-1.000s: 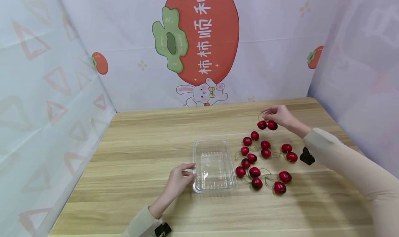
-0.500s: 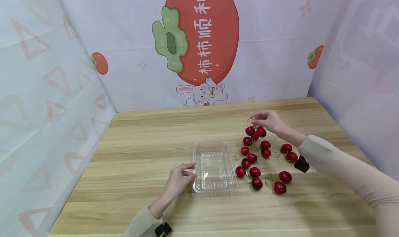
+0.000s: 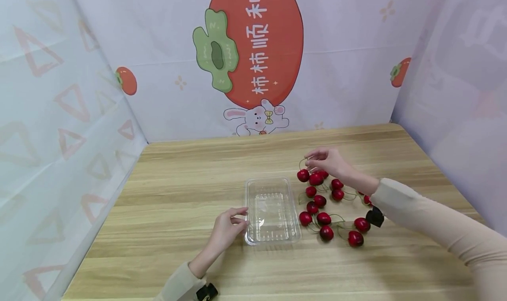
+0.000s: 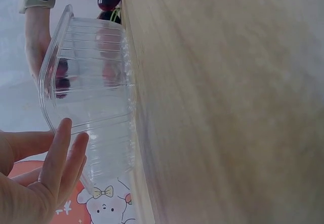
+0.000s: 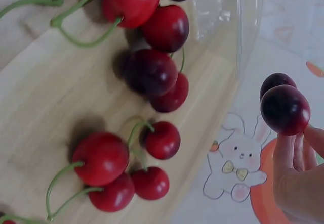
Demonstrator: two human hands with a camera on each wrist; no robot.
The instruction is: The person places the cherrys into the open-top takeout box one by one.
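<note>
In the head view my right hand (image 3: 328, 162) pinches the thin stem of a pair of cherries (image 3: 303, 175), which hang below its fingertips. The right wrist view has these held cherries (image 5: 285, 109) dark red and glossy beside the fingers. A transparent plastic box (image 3: 291, 208), lidless, stands on the table to the left of the loose cherries. My left hand (image 3: 229, 227) holds the box's left rim with thumb and fingers. From the left wrist, the fingers (image 4: 59, 150) lie against the box's outer wall near the rim. No cherries are inside the box.
Several red cherries (image 3: 326, 233) with green stems lie right of the box, mostly in joined pairs. Some are partly hidden beneath the right hand and forearm. The wooden table (image 3: 178, 178) meets a printed cloth backdrop (image 3: 344, 72) at its far edge.
My right hand has carried the hanging cherry pair left and a little nearer, from the far right toward the box. The left hand and the box have stayed in place.
</note>
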